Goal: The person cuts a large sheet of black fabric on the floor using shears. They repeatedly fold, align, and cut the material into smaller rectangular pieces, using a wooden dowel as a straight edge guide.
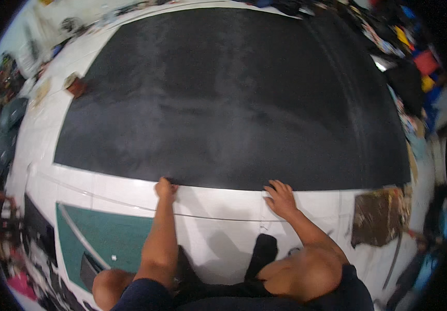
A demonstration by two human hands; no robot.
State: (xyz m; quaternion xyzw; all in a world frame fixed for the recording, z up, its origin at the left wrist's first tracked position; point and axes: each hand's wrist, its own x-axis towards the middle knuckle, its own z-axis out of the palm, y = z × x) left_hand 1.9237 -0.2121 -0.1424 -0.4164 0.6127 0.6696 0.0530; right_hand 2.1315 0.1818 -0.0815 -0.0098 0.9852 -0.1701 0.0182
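A large black sheet (265, 93), like fabric or sheet material, is spread over a white surface (218, 199), with faint pale creases and streaks across it. At its near edge, left of centre, my left hand (166, 188) is closed, its fingers pressed together on the edge. Farther along the same edge, my right hand (281, 199) lies with fingers apart and fingertips touching the border. My right thumb points left, over the white surface.
A green board (109, 230) lies at lower left beside my knee. A brown tin-like container (75, 85) stands at the sheet's left edge. At lower right is a brown piece (378, 217). Heaped cloths and mixed items (425, 67) line the right side.
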